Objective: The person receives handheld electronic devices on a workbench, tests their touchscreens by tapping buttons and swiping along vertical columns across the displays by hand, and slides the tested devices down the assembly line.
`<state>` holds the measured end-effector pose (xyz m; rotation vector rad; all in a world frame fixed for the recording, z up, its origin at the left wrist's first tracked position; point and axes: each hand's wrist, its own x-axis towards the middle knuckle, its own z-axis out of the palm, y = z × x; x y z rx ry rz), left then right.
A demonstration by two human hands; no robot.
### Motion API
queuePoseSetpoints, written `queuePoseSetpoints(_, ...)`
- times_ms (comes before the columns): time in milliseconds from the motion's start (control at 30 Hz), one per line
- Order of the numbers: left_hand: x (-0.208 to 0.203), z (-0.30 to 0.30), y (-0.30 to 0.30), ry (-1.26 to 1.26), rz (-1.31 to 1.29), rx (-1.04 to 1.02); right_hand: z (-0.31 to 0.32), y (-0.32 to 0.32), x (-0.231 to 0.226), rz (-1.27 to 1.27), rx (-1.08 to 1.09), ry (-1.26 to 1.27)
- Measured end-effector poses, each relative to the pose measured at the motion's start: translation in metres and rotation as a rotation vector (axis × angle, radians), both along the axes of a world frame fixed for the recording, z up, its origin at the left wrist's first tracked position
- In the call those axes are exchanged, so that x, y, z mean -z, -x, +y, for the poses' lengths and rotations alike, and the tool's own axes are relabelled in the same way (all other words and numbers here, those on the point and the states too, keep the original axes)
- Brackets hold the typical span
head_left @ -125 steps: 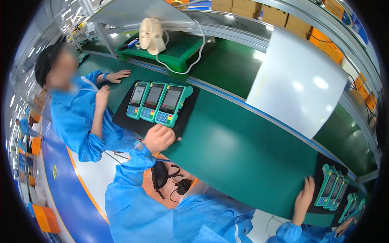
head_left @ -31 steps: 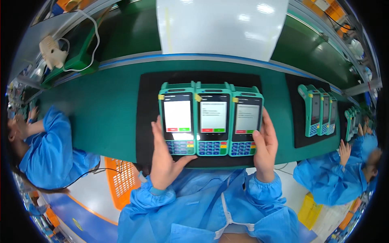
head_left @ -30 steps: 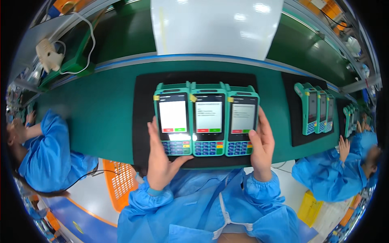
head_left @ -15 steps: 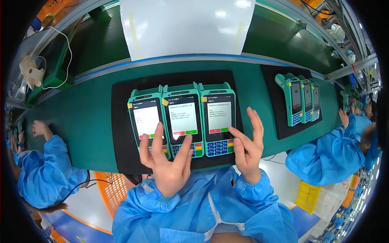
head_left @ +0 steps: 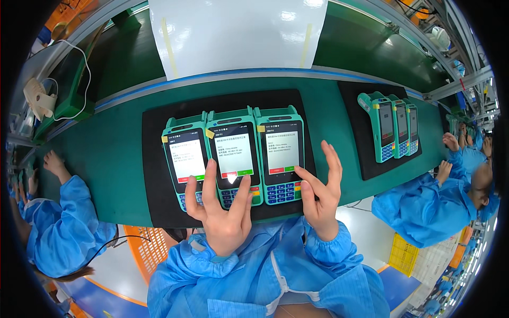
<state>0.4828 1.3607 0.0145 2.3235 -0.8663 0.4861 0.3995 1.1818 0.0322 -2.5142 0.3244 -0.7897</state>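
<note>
Three green handheld payment terminals stand side by side on a black mat (head_left: 154,159): a left terminal (head_left: 186,153), a middle terminal (head_left: 231,148) and a right terminal (head_left: 282,146). Their screens are lit, each with a red and a green button near the bottom. My left hand (head_left: 225,225) has its fingers spread over the left and middle terminals, hiding part of their keypads. One fingertip is by the middle terminal's green button. My right hand (head_left: 322,204) holds nothing; its index fingertip is at the right terminal's green button, the other fingers raised.
Three more terminals (head_left: 387,127) stand on a second black mat (head_left: 371,167) at the right of the green table (head_left: 116,180). Co-workers in blue smocks (head_left: 58,225) sit on both sides. A white sheet (head_left: 238,37) hangs beyond the table; an orange basket (head_left: 151,246) is below.
The middle and right screens show slightly different text. My left fingers have shifted a little on the left terminal. The whole view has moved slightly.
</note>
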Motion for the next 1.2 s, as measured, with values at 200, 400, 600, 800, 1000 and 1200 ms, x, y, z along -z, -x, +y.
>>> queuePoseSetpoints(200, 0.000, 0.002, -0.003, -0.009, -0.012, -0.008, 0.003, -0.001, -0.003, 0.003, 0.014, -0.005)
queuePoseSetpoints(400, 0.002, -0.001, -0.004, -0.014, -0.038, -0.024, 0.003, -0.003, 0.000, 0.012, 0.020, 0.004)
queuePoseSetpoints(600, 0.005, -0.004, -0.005, -0.014, -0.015, -0.006, 0.006, -0.003, 0.002, 0.017, 0.004, 0.001)
queuePoseSetpoints(800, 0.005, 0.008, -0.005, -0.031, -0.040, -0.118, 0.002, -0.006, 0.009, 0.003, -0.007, -0.039)
queuePoseSetpoints(1000, 0.023, 0.028, -0.023, -0.057, -0.030, -0.268, 0.002, -0.014, 0.022, 0.008, -0.015, -0.046)
queuePoseSetpoints(1200, 0.008, 0.013, -0.016, -0.019, -0.006, -0.219, 0.002, -0.026, 0.002, -0.012, -0.089, 0.027)
